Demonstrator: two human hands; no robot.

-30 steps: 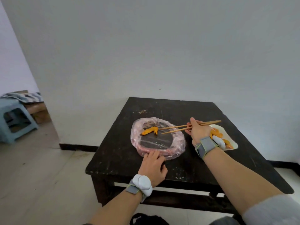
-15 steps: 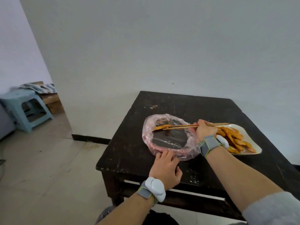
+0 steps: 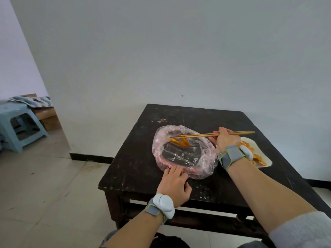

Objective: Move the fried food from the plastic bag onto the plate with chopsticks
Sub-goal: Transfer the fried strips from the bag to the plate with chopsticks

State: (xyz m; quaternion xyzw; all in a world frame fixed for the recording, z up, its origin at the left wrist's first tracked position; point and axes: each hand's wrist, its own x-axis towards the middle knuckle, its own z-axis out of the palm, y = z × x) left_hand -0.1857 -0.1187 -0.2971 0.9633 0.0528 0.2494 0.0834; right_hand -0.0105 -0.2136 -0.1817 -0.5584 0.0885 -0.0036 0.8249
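A clear pinkish plastic bag point(image 3: 204, 163) lies spread open on the dark wooden table point(image 3: 136, 167). One orange piece of fried food point(image 3: 180, 141) hangs just above the bag's far side, pinched between the tips of the wooden chopsticks point(image 3: 200, 135). My right hand point(image 3: 224, 139) grips the chopsticks at their middle. My left hand point(image 3: 174, 183) rests on the table with its fingertips touching the bag's near edge. The white plate point(image 3: 265, 159) with several fried pieces point(image 3: 258, 157) sits to the right, partly hidden behind my right wrist.
The table stands against a white wall. A light blue plastic stool point(image 3: 19, 124) and a wooden box under a cloth stand on the tiled floor at far left. Crumbs lie near the table's far left edge.
The chopstick tips closed on the fried piece in the bag and lifted it slightly. My left hand kept its place at the bag's edge. The camera shifted left.
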